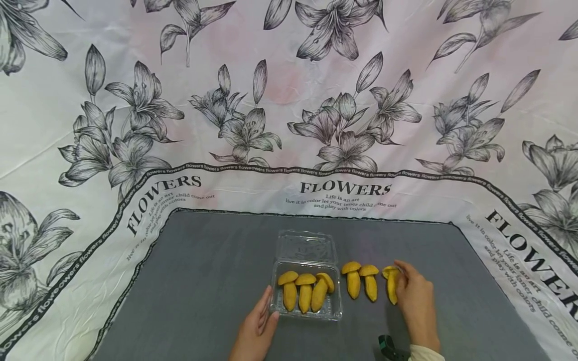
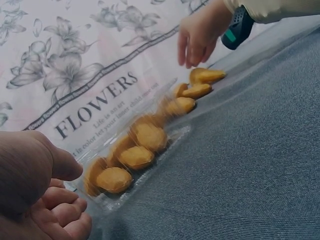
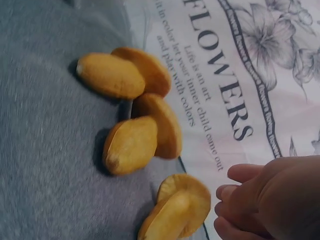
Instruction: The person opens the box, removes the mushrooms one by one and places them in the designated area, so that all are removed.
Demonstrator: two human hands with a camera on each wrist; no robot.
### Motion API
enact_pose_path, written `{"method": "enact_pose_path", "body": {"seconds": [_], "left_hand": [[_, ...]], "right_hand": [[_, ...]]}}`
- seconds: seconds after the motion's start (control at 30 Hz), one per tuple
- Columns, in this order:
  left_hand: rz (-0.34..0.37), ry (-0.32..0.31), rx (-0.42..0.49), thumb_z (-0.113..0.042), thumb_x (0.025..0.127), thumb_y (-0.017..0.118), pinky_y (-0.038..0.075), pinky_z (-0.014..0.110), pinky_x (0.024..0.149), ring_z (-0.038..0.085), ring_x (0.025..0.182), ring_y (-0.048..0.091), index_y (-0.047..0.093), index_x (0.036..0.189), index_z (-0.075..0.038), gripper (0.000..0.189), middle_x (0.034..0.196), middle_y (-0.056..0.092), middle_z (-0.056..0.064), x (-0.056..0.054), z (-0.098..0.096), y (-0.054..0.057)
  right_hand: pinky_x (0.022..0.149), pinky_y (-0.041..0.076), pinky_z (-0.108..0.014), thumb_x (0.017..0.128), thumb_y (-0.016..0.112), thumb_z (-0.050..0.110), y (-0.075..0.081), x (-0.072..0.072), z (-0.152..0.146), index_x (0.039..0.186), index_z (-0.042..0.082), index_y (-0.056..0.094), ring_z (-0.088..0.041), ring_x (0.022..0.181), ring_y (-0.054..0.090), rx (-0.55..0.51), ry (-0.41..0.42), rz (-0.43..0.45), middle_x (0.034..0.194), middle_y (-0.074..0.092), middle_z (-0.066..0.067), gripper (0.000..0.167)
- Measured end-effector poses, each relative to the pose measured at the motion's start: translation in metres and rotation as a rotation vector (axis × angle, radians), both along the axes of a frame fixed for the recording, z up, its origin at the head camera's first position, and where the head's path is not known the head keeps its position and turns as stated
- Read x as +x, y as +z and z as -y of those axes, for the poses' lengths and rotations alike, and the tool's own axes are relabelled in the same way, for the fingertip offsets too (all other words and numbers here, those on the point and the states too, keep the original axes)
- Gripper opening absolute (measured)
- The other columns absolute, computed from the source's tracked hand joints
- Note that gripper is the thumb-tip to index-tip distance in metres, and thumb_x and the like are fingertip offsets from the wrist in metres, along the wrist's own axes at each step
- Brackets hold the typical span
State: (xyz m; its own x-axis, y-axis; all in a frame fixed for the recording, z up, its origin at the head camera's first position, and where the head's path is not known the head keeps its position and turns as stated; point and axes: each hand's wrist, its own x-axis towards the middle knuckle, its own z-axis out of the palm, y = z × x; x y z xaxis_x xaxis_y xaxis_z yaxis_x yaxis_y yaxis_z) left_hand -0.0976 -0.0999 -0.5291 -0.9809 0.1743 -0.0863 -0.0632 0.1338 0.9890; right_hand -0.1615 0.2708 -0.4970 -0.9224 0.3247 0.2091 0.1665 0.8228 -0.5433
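Observation:
Three yellow mushrooms point(image 1: 305, 293) lie side by side in a clear plastic clamshell box point(image 1: 309, 317), its lid point(image 1: 307, 248) tipped back. Beside the box's left wall is my left hand point(image 1: 257, 323), thumb near the front corner; in the left wrist view its fingers are loosely bent and grip nothing visible. Three more mushrooms lie in a row right of the box: one nearest it point(image 1: 352, 281), a middle one point(image 1: 370, 283) and the rightmost point(image 1: 392, 286). Over that rightmost mushroom my right hand point(image 1: 415, 301) reaches; a small gap separates its fingers from the mushroom point(image 3: 177, 207) in the right wrist view.
Everything lies on a grey table surface point(image 1: 203, 281). Behind and along both sides runs a white cloth point(image 1: 244, 190) printed with black flowers and lettering. A dark band with a green mark point(image 2: 237, 30) is on the right wrist, next to a pale sleeve point(image 1: 424, 353).

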Motion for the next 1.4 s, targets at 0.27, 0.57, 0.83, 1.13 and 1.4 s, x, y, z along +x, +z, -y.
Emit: {"method": "enact_pose_path", "body": {"seconds": [0.27,0.57,0.83,1.13,1.4], "left_hand": [[-0.012,0.006,0.005,-0.021,0.109,0.063,0.034,0.057,0.120,0.047,0.152,0.032,0.031,0.164,0.004,0.068,0.165,0.035,0.029,0.000,0.000,-0.001],[-0.004,0.002,0.005,-0.025,0.109,0.063,0.034,0.059,0.120,0.047,0.153,0.031,0.031,0.164,0.003,0.069,0.166,0.034,0.028,-0.002,-0.001,0.000],[-0.021,0.005,0.003,-0.021,0.109,0.063,0.034,0.058,0.119,0.048,0.152,0.032,0.031,0.163,0.005,0.068,0.164,0.034,0.030,-0.002,-0.003,-0.002],[-0.025,0.016,-0.005,-0.025,0.109,0.063,0.035,0.056,0.119,0.046,0.152,0.033,0.032,0.164,0.002,0.068,0.165,0.035,0.028,-0.001,-0.004,-0.001],[-0.035,0.017,-0.013,-0.021,0.109,0.062,0.037,0.057,0.117,0.047,0.151,0.034,0.032,0.163,0.005,0.067,0.164,0.035,0.030,0.000,-0.005,-0.002]], "right_hand": [[0.045,0.049,-0.033,0.105,0.063,0.006,0.013,0.002,0.017,0.140,0.002,0.066,-0.036,0.069,0.071,-0.004,0.038,-0.046,0.118,0.072,-0.033,0.035],[0.052,0.057,-0.042,0.105,0.069,0.015,0.020,0.001,0.044,0.138,0.004,0.069,-0.032,0.066,0.068,0.045,0.229,-0.160,0.125,0.072,-0.028,0.035],[0.076,0.064,-0.054,0.099,0.078,0.014,0.013,0.002,0.076,0.137,0.003,0.069,-0.039,0.077,0.074,0.054,0.425,-0.214,0.133,0.071,-0.022,0.041],[0.081,0.065,-0.047,0.093,0.085,0.017,0.006,0.008,0.101,0.133,0.008,0.072,-0.031,0.116,0.074,0.116,0.440,-0.151,0.138,0.071,-0.011,0.043],[0.065,0.063,-0.047,0.090,0.087,0.017,-0.005,0.015,0.118,0.116,0.010,0.079,-0.034,0.100,0.077,0.188,0.351,-0.150,0.136,0.071,-0.012,0.028]]}}
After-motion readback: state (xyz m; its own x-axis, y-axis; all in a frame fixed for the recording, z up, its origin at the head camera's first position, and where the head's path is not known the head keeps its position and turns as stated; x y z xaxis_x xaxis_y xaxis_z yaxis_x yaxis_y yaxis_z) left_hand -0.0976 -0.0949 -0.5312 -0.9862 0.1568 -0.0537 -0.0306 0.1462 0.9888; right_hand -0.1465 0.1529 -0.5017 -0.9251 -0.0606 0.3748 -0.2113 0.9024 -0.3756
